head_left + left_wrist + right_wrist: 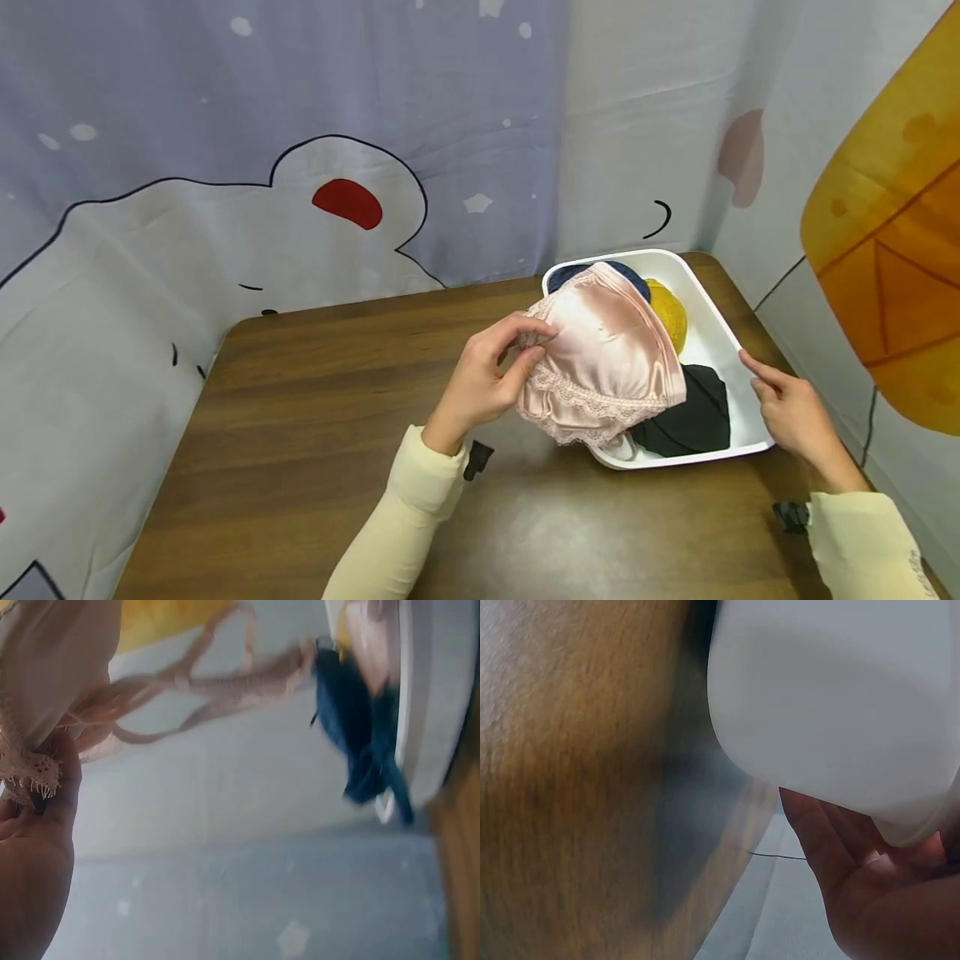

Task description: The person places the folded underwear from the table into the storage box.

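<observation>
My left hand (480, 379) pinches the lace edge of a pink satin bra (607, 333) between thumb and fingers, holding it up over a white plastic bin (744, 408). In the left wrist view the pink straps (232, 686) stretch toward a dark blue garment (349, 720) by the bin's wall; whether they are caught together I cannot tell. My right hand (797, 417) grips the bin's right rim, and in the right wrist view its fingers (817, 836) reach under the bin. Inside lie a yellow bra (667, 312) and a folded black garment (693, 417).
The bin stands on a brown wooden table (322, 442), toward its right end. A printed curtain (480, 125) hangs behind the table and along its sides. The pink bra covers part of the bin's left side.
</observation>
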The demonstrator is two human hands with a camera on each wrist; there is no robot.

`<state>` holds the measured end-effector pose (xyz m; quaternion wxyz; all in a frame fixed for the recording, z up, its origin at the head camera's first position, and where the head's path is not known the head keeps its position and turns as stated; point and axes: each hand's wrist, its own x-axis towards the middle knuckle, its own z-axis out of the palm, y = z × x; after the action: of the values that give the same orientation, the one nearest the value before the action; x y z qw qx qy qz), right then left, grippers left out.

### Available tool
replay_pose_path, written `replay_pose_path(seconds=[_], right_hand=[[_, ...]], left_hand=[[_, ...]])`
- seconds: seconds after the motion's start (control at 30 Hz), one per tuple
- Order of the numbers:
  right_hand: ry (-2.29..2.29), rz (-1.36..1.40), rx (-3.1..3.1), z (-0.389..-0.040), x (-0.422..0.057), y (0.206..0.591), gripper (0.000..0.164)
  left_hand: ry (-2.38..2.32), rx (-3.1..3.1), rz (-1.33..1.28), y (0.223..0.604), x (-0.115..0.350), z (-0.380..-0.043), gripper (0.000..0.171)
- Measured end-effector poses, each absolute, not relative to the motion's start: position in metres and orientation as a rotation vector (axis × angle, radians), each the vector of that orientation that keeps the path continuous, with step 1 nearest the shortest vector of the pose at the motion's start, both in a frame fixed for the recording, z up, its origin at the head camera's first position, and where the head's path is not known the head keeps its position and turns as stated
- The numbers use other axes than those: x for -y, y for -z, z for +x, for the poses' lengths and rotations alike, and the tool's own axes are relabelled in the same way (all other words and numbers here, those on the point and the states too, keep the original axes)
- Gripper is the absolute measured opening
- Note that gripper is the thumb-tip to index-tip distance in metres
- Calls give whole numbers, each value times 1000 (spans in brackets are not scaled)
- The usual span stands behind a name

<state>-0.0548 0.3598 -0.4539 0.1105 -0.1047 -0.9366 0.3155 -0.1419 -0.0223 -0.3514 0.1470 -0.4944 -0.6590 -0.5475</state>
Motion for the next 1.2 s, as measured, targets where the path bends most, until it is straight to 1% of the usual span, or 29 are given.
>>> replay_pose_path(seconds=[0.23, 0.5, 0.73, 0.97, 1.2], right_hand=[[-969, -285, 2740, -60, -348, 456, 38], [-979, -232, 2703, -63, -343, 456, 37], [-988, -205, 2711, -70, -337, 459, 37], [-992, -212, 2735, -75, -338, 459, 37], [-1069, -212, 2784, -81, -343, 453, 38]], left_hand=[[1557, 1976, -1472, 374, -15, -142, 21], [1488, 2148, -1396, 408, -43, -147, 22], [1372, 2393, -1302, 427, -48, -151, 25], [1251, 2515, -1212, 434, -49, -154, 26], [1377, 2407, -1108, 431, -34, -155, 22]])
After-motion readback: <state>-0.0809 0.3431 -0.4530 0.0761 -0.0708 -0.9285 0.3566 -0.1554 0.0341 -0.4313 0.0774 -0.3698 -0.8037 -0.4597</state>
